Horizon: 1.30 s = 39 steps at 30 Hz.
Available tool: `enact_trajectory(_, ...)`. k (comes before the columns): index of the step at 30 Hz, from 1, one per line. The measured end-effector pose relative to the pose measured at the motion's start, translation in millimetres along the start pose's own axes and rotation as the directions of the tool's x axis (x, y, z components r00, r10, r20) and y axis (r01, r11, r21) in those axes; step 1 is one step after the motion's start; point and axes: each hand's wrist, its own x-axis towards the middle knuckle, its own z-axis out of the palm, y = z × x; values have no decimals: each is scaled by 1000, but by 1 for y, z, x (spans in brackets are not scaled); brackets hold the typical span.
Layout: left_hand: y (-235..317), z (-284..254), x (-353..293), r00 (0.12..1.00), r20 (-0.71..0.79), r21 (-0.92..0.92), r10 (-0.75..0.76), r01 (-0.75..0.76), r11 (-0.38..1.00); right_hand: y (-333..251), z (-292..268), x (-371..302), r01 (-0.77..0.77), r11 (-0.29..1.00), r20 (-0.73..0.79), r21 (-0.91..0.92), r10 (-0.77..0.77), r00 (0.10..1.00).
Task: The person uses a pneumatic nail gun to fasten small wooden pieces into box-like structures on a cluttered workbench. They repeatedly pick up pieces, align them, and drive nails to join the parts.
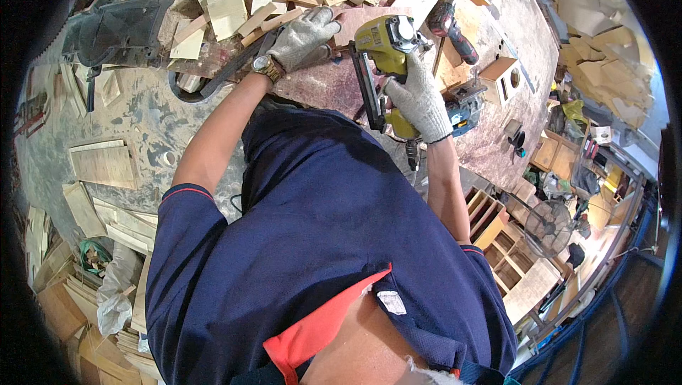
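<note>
My right hand (423,101), in a pale knit glove, is wrapped round the handle of a yellow-green nail gun (387,44). The tool stands over the near edge of the workbench, its black magazine (364,83) on the left side. At the bench edge to the left is my gloved left hand (302,38), a watch at its wrist. Its fingers are apart and reach toward a reddish-brown board surface (355,19); I see nothing held in them. Wood offcuts (280,5) lie just beyond this hand.
A cordless drill (452,28), a blue jigsaw (465,109) and a small wooden box (501,79) with a round hole sit on the bench at right. A black hose (213,87) loops at left. A fan (548,227) and wooden compartments (508,257) stand lower right; planks (105,163) lie at left.
</note>
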Motion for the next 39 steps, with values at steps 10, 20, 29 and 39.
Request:
enact_trajectory(10,4,-4,0,994,72,-122,-87,95,988,-9,-2,-3,-16,998,-14,-68,15,1000)
enact_trajectory(20,-5,6,-3,999,-32,-123,-8,4,992,8,10,5,-1,997,-14,-73,0,1000)
enact_trajectory(29,1,-4,0,999,-5,-141,-32,31,990,1,9,1,64,996,15,-68,-63,998)
enact_trajectory(39,17,7,9,974,2,-27,-225,225,974,48,-21,-24,-121,984,-282,130,154,947)
